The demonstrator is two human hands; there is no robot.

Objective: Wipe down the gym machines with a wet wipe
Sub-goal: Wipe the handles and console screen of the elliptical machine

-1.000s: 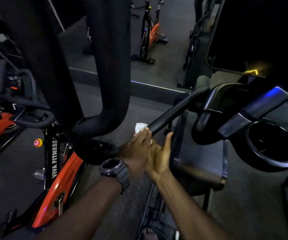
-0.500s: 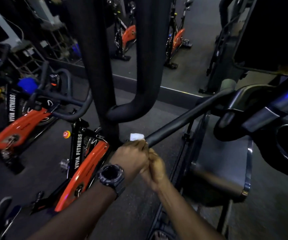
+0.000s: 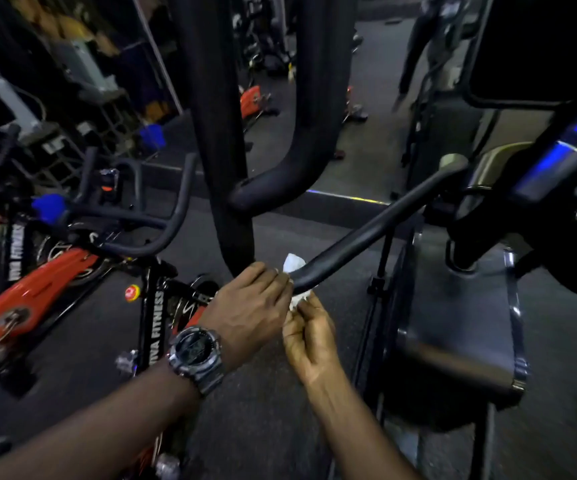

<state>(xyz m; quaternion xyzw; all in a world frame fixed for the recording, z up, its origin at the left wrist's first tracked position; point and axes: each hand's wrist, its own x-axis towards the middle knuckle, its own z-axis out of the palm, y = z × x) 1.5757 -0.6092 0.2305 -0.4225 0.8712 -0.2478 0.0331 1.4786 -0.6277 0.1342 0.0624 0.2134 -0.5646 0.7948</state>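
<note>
In the head view, I see my two hands meeting at the near end of a black handlebar (image 3: 366,233), which runs from the middle of the scene up and to the right, toward the machine (image 3: 460,341). A white wipe (image 3: 293,263) is wrapped around this near end: one part stands up above the bar, another part shows below it.

My left hand (image 3: 252,306) lies over the end of the bar with the fingers bent around the wipe, so it grips the wipe against the bar. A dark watch (image 3: 195,351) is on this wrist. My right hand (image 3: 309,336) is just below and to the right, touching the left hand. Its fingertips (image 3: 306,301) pinch the lower part of the wipe, and the fingers are curled.

To the left stand red and black bikes (image 3: 37,282); the nearest one (image 3: 153,313) has "FITNESS" in white letters on its frame. Two thick black tubes (image 3: 217,133) come down from the top, just behind my left hand. Far behind them, more bikes are on the dark floor (image 3: 245,427), but there the picture is blurred. At the right, the machine has a dark flat base with a shiny edge.
</note>
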